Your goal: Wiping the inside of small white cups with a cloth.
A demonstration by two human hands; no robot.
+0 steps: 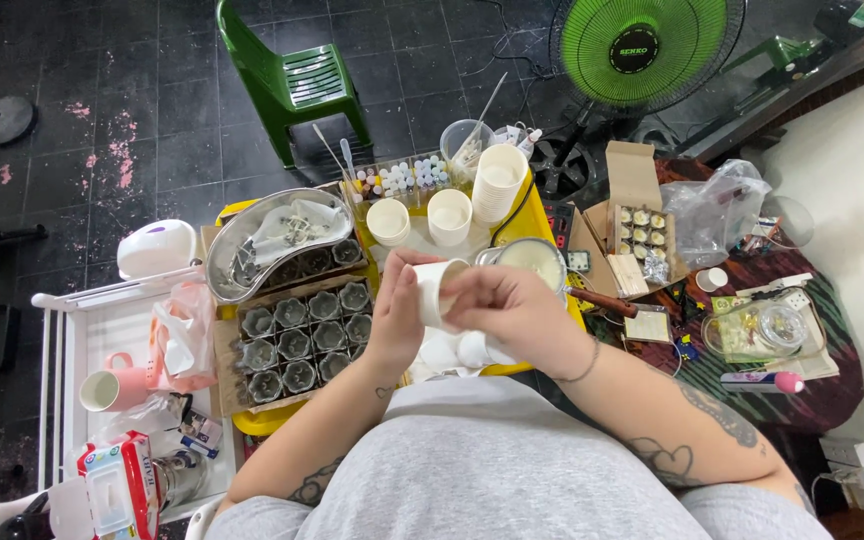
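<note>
Hands — left hand (398,318), right hand (512,305) — gripping smooth white paper cup (432,292).

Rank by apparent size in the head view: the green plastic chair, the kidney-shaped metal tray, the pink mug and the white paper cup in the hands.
1. Green plastic chair, though it stands farther away.
2. Kidney-shaped metal tray.
3. Pink mug and white paper cup held by both hands look alike; hands partly cover the cup, so no ranking.

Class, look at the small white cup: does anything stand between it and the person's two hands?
Nothing visible does. The left hand and right hand both grip the white cup directly, above the yellow tray.
</note>
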